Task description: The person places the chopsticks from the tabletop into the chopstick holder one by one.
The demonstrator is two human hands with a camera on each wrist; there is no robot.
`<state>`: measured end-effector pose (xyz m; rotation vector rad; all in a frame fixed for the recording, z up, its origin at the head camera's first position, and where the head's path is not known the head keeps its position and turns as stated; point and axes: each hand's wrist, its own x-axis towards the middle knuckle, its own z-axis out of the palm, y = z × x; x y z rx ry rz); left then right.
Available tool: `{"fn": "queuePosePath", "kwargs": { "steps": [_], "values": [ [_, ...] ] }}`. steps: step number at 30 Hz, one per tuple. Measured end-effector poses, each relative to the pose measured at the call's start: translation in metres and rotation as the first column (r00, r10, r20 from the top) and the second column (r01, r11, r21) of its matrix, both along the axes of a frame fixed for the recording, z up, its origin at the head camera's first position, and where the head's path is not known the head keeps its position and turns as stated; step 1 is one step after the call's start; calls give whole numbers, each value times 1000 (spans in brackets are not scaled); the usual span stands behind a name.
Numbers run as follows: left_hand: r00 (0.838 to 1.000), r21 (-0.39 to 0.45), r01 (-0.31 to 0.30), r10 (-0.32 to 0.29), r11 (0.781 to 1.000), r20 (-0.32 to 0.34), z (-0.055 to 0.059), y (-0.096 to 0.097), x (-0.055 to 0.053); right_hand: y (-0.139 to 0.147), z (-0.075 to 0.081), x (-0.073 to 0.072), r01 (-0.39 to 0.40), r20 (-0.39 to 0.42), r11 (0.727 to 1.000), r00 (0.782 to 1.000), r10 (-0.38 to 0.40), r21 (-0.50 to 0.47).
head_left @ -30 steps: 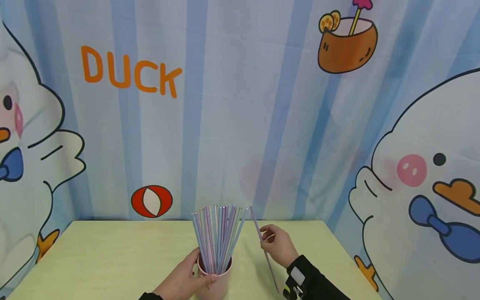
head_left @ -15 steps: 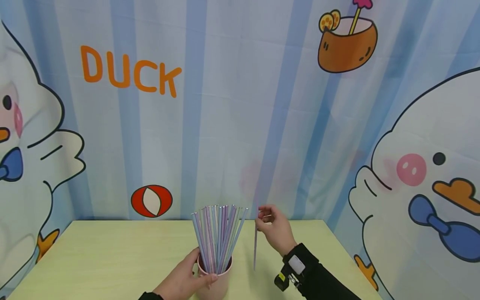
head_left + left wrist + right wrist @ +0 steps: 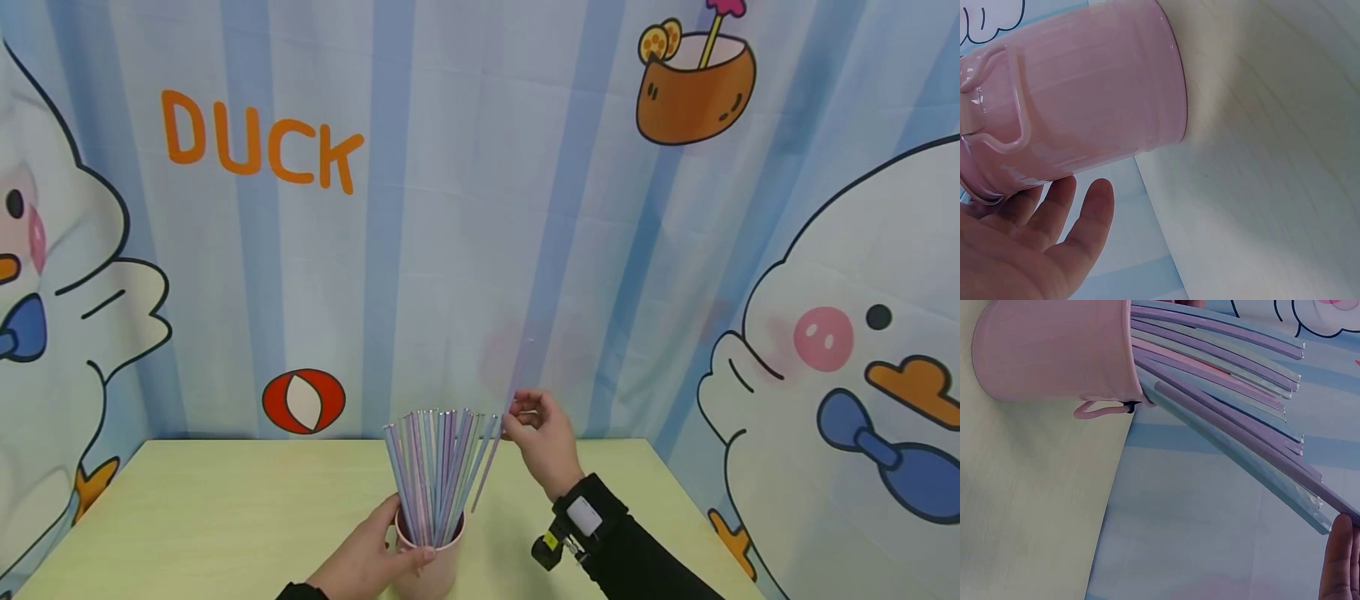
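Observation:
A pink bucket-shaped cup (image 3: 426, 579) with small side handles (image 3: 1019, 103) stands on the table, packed with upright pastel straws (image 3: 435, 479) in purple, blue and pink. My left hand (image 3: 371, 546) holds the cup by its rim, with the thumb across the front; in the left wrist view several of its fingers curve along the cup's wall. Beside the bunch, my right hand (image 3: 546, 437) pinches a single purple straw (image 3: 486, 471) about midway. That straw tilts, its lower end down beside the cup's rim, and overlaps the other straws in the right wrist view.
The pale yellow table (image 3: 225, 500) ends at a back edge just behind the cup. Past it hangs a blue-striped curtain (image 3: 465, 250) printed with ducks and the word DUCK. A small black camera (image 3: 547, 550) sits on the right wrist.
My right hand has risen and moved left with the purple straw, whose lower end has come up from low on the right to near the cup. The left hand and cup have stayed put.

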<state>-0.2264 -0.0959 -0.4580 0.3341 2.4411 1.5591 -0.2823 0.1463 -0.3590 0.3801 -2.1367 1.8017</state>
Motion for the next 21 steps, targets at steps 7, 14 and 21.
{"fn": "queuePosePath", "kwargs": {
  "steps": [7, 14, 21],
  "values": [
    [1000, -6, -5, 5, 1000, -2, -1, 0, -1, -9, -6, 0, -18, -4, 999, 1000, 18, -35],
    [1000, -7, 8, -8, 1000, -25, -1, 0, 0, -16, -21, 2, -23, 25, 1000, 999, 22, 3],
    [1000, -2, 11, -11, 1000, -28, 0, -1, 0, -19, -27, 13, -55, 53, 998, 997, 53, 34]
  ]
}}
